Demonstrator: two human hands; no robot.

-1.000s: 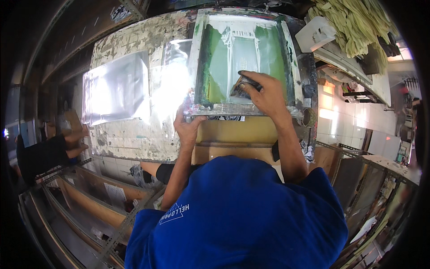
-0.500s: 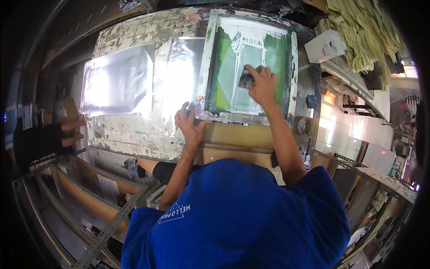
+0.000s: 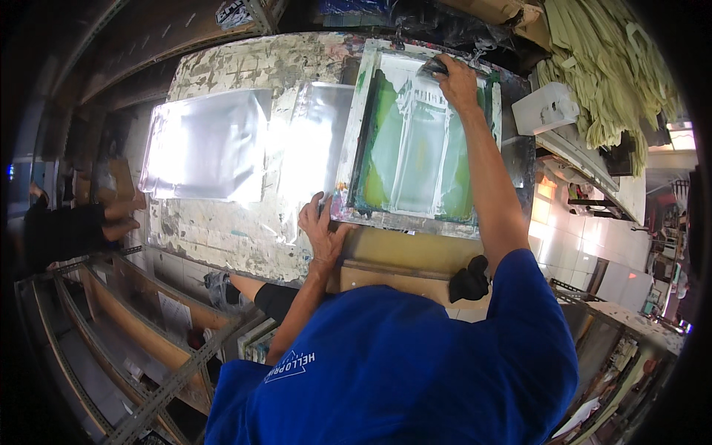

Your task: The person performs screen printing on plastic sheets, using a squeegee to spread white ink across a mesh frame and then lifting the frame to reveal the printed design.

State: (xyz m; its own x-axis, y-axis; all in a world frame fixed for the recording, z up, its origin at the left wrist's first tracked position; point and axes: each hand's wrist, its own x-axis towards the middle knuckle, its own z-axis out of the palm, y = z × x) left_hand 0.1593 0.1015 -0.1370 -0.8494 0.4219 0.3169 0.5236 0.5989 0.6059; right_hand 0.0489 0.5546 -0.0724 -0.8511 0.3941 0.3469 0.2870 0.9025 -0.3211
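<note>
A screen-printing frame (image 3: 354, 133) lies on the paint-spattered table, its mesh green with white ink (image 3: 400, 74) smeared over the far end and down the middle. At the frame's far end, my right hand (image 3: 458, 83) is closed around a small dark squeegee (image 3: 432, 68), which appears tilted against the inked mesh. My left hand (image 3: 322, 233) is at the frame's near left corner, fingers spread on the tabletop and thumb by the frame's near edge. It holds nothing. A shiny clear plastic sheet (image 3: 308, 159) lies just left of the frame, partly washed out by glare.
Another clear sheet (image 3: 208, 148) lies farther left on the table (image 3: 215, 236). A white plastic tub (image 3: 545, 110) stands to the right, below hanging yellowish strips (image 3: 601, 67). Metal-framed shelving (image 3: 148, 311) is at lower left. Another person's arm (image 3: 119, 215) shows at far left.
My right hand has carried the squeegee from the middle of the mesh to the frame's far end. My left hand stays by the near left corner. The whole view has shifted slightly.
</note>
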